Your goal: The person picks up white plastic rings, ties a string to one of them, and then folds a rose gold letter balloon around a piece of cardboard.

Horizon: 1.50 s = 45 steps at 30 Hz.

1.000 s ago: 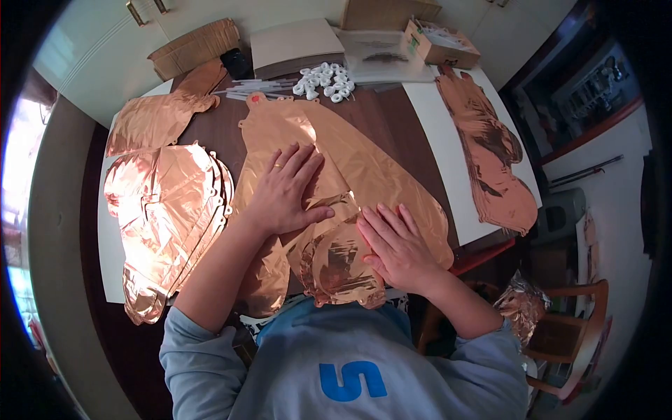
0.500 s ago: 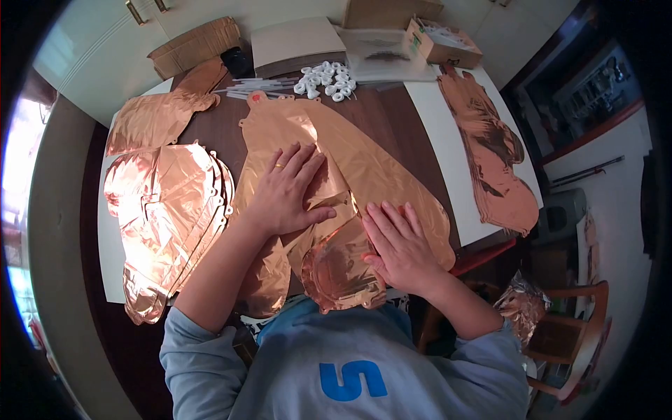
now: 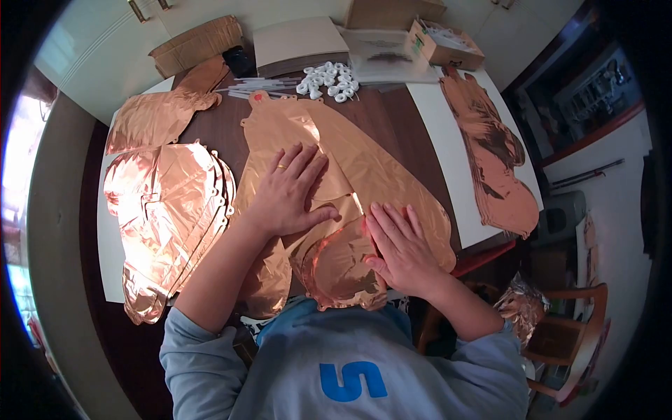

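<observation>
Foil pieces in a glossy copper stack (image 3: 164,203) lie at the left of the bench (image 3: 402,122), wrinkled, glaring with light and edged with small holed tabs. Just above them is a duller copper stack (image 3: 154,120).

In the middle, right in front of the person, a large flat foil balloon (image 3: 402,185) lies spread on the brown part of the bench. Its skin is copper, satiny across the broad upper part, with fine creases and a bright streak near the centre. Small tabs edge its top, where a red spot shows; the lower part, near the shirt, is mirror-like, puckered and tinged red at its curved edge.

The left hand (image 3: 290,192), ringed on one finger, rests palm down on the foil, open, fingers slightly spread and thumb pointing right, gripping nothing. Beyond it lie thin white tubes (image 3: 260,85) and a heap of white rings (image 3: 329,80).

The right hand (image 3: 400,245) lies palm down on the foil, open, fingers nearly together, grasping nothing visible. Farther right, another copper stack (image 3: 490,154), darkly rippled, rests on a white surface (image 3: 432,133).
</observation>
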{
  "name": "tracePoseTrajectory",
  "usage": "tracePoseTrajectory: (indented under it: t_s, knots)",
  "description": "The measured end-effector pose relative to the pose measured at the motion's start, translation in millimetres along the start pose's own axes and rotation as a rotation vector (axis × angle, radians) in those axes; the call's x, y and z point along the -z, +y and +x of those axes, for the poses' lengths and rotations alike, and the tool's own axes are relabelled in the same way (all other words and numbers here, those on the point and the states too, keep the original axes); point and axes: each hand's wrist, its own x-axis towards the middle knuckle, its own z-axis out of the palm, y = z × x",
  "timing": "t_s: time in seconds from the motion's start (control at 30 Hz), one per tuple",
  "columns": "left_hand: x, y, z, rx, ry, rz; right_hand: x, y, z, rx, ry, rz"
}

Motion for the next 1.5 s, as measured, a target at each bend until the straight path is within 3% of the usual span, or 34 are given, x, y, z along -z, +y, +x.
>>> tracePoseTrajectory:
  t_s: [0.7, 0.8, 0.9, 1.0, 1.1, 1.3, 1.5]
  knots:
    - [-3, -6, -1, -0.004, -0.003, -0.03, 1, -3, 3, 0.024, -0.043, -0.061]
    - [-6, -9, -2, -0.025, 0.05, -0.057, 2, -3, 4, 0.021, -0.048, -0.046]
    - [4, 2, -2, -0.053, 0.262, -0.074, 5, -3, 5, 0.031, -0.055, -0.057]
    - [29, 27, 2, -0.339, 0.182, -0.088, 8, -3, 9, 0.026, -0.075, -0.064]
    - [18, 51, -2, -0.429, 0.042, -0.245, 9, -4, 10, 0.028, -0.075, -0.087]
    - [-15, 49, -14, -0.384, 0.051, -0.339, 8, 1, 7, 0.035, -0.062, -0.046]
    - [-11, 46, -14, -0.393, 0.035, -0.352, 23, 10, -5, 0.189, -0.101, 0.024]
